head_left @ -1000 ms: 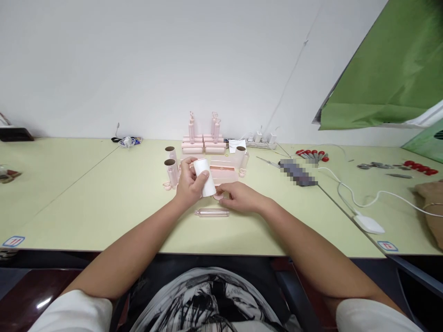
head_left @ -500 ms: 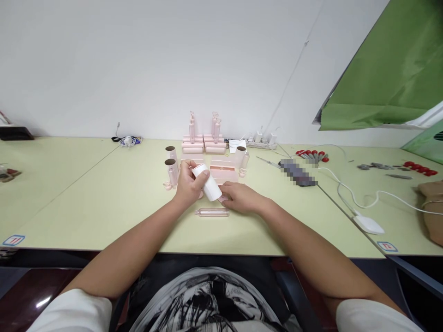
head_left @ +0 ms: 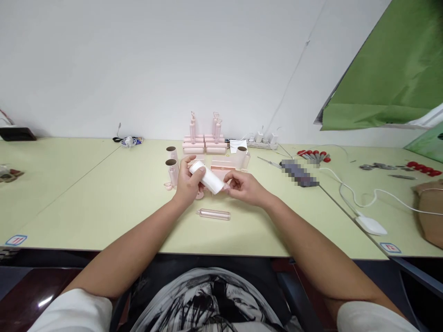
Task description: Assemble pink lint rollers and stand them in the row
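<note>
Plain white wall (head_left: 173,55) and a pale green tabletop (head_left: 104,198) frame two bare hands at work among pink plastic parts. Fingers of the left hand (head_left: 187,188) curl around a smooth white paper-like roll (head_left: 212,180), thumb laid across it, tilting the cylinder so that its lower end points toward the opposite fingertips. There, the right hand (head_left: 249,188) has its thumb and fingers pinched nearly closed on a small pink piece (head_left: 225,187) just at the roll's end; whether the two parts touch cannot be told.

A light, fingertip-only pinch could let the small piece slip and drop, and a skewed angle between roll and piece might make them bind. Too firm a left thumb could dent or crease the white surface.

Just below the left fingers lies a flat, round pink disc (head_left: 200,196). Nearer the wearer, below both sets of fingers, a translucent pink ribbed tube (head_left: 214,214) rests on its side, glossy and likely to roll if nudged. Left of the left fingers stands a pale pink cylinder (head_left: 173,176) with a matte brown, open core, a looped pink piece (head_left: 168,186) beside it.
</note>
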Available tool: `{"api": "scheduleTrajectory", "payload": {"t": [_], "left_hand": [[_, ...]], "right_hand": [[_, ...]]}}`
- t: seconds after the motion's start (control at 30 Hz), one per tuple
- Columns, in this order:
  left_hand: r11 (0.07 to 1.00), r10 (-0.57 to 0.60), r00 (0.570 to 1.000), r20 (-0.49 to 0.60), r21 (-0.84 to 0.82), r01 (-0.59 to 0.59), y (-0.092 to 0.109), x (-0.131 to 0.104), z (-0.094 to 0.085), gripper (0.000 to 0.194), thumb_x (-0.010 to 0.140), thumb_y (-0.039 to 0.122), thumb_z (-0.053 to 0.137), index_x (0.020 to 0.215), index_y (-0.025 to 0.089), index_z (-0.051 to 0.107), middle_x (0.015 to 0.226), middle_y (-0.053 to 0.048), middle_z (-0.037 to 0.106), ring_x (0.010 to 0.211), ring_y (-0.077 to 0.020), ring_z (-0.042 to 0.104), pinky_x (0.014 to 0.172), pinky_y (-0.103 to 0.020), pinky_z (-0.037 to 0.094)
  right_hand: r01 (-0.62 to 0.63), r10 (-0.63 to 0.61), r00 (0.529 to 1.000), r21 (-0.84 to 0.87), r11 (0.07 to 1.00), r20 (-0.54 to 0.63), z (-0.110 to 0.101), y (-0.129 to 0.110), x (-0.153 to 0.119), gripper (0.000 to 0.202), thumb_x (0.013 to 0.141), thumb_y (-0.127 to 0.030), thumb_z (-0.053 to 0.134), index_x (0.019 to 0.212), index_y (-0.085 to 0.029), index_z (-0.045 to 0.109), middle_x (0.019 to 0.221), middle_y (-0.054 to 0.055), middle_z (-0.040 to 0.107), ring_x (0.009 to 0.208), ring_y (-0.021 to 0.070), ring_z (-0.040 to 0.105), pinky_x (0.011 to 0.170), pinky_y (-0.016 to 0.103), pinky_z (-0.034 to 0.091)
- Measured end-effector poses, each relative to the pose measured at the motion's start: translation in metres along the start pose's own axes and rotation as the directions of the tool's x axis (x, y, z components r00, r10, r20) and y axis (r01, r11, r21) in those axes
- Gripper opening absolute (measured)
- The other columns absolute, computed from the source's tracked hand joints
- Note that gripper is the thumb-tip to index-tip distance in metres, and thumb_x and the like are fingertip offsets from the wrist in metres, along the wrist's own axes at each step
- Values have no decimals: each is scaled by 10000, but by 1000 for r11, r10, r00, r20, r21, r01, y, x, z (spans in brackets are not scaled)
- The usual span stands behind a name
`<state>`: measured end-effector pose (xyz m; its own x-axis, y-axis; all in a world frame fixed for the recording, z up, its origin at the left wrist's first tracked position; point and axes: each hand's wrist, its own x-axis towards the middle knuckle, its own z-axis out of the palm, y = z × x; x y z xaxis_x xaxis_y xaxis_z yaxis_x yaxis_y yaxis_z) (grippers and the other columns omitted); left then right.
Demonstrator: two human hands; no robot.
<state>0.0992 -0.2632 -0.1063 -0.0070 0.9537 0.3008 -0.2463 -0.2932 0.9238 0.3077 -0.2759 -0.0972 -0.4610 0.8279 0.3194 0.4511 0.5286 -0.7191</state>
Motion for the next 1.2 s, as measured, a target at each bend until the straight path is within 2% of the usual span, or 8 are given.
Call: {"api": "scheduleTrajectory", "payload": {"t": [0.1,0.2,0.33,0.47,0.63,0.8,1.0,1.2], "left_hand": [[998,-24,1000,-13,-51,24,0,2,-2,505,781,399,621,1214,244,412,758,37,543,417,-97,510,355,-244,424],[995,-53,999,1,-87,53,1,3,-2,464,781,409,602,1172,231,425,762,30,569,425,-116,552,351,-252,450],[984,-104,994,36,-142,108,2,2,-2,451,752,420,625,1093,233,397,819,14,609,501,-140,619,400,-268,515],[975,-149,987,67,-158,158,0,2,-2,453,734,421,638,1043,243,360,782,39,588,528,-158,654,425,-279,543],[971,-154,977,146,-158,177,0,2,-2,433,750,430,637,1027,245,360,779,32,611,570,-172,674,422,-257,521],[977,-197,928,317,-14,212,2,0,-3,442,743,451,673,1027,196,451,643,28,618,456,-131,585,419,-230,457],[976,-187,874,449,184,114,1,-3,-5,506,772,507,695,1113,152,576,612,21,585,435,-78,465,386,-185,316],[961,-193,829,525,273,51,3,-10,1,519,758,482,731,1172,184,639,777,-6,582,526,-81,476,441,-209,446]], "right_hand": [[64,-42,989,159,985,-142,0,4,0,202,811,-330,675,941,-200,591,802,-4,585,653,118,524,603,251,427],[129,-68,968,245,961,-242,5,4,0,259,815,-391,692,954,-209,572,904,24,599,700,123,545,629,264,471],[163,-75,958,312,936,-276,10,4,0,351,796,-453,719,990,-224,537,1090,62,584,802,147,609,718,317,545],[206,-101,945,326,923,-311,12,4,0,345,797,-449,724,977,-230,527,1096,61,570,800,146,617,744,344,563],[216,-112,922,254,943,-371,11,3,1,339,796,-474,713,958,-236,534,1061,66,574,801,157,595,740,348,556],[242,-114,891,246,939,-440,9,4,2,350,794,-499,702,966,-237,545,1077,71,600,761,154,570,692,337,538],[259,-131,878,226,939,-461,4,-1,0,351,789,-520,701,955,-233,588,1035,81,622,739,166,558,641,341,528],[278,-174,884,189,942,-433,2,-5,-1,347,820,-543,655,958,-226,626,1020,99,622,828,211,599,680,368,538]]}}
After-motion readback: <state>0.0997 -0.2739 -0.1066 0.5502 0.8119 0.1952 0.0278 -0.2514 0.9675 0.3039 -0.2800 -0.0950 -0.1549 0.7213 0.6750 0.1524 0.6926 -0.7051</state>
